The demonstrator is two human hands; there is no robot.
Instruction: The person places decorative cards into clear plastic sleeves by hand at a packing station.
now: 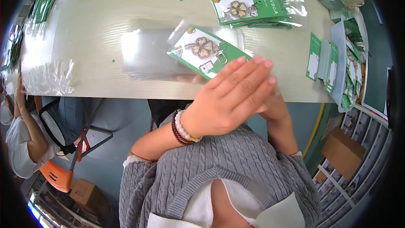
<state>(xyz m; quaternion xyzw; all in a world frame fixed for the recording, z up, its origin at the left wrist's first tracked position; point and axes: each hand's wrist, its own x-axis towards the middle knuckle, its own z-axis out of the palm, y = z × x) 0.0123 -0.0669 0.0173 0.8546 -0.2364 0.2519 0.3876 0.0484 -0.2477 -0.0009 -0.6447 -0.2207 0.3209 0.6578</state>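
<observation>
A green-and-white card (190, 60) in a clear sleeve lies tilted near the table's front edge. It carries a keychain with a four-leaf clover charm (203, 47) and a metal clasp. My left hand (234, 97), with beaded bracelets at its wrist, is stretched flat over the card's lower right end, fingers straight and side by side. Behind it, my right hand (273, 107) shows only in part; its fingers are hidden, so what it holds cannot be seen. Flat clear plastic bags (145, 52) lie under and beside the card.
Packed clover cards (274, 10) are piled at the back. On the right, upright green cards (313, 57) stand by a white bin (337, 65) of packed cards. Crumpled clear bags (48, 78) lie at the left, where another person's arm (31, 122) shows.
</observation>
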